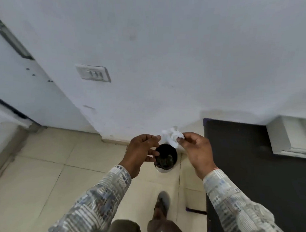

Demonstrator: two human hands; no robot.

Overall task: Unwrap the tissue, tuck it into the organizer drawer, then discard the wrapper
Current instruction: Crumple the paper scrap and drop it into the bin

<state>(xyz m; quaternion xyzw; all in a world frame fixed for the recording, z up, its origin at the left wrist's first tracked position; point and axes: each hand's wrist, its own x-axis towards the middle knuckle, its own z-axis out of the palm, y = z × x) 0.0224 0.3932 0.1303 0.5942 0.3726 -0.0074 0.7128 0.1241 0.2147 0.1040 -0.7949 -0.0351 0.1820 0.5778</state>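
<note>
A crumpled white wrapper (172, 135) hangs in the air above a small round bin (166, 158) with a dark lining that stands on the floor by the wall. My right hand (196, 150) pinches the wrapper's right edge between thumb and forefinger. My left hand (141, 151) is just left of it with fingers spread, its fingertips close to the wrapper's left edge; whether they touch it is unclear. The white organizer (291, 137) sits on the dark table at the right edge.
A dark table (246, 164) fills the right side. The white wall (164, 63) with a switch plate (93, 73) is straight ahead, a white door (26, 85) at the left. Beige floor tiles (38, 172) lie below, with my foot (161, 205) near the bin.
</note>
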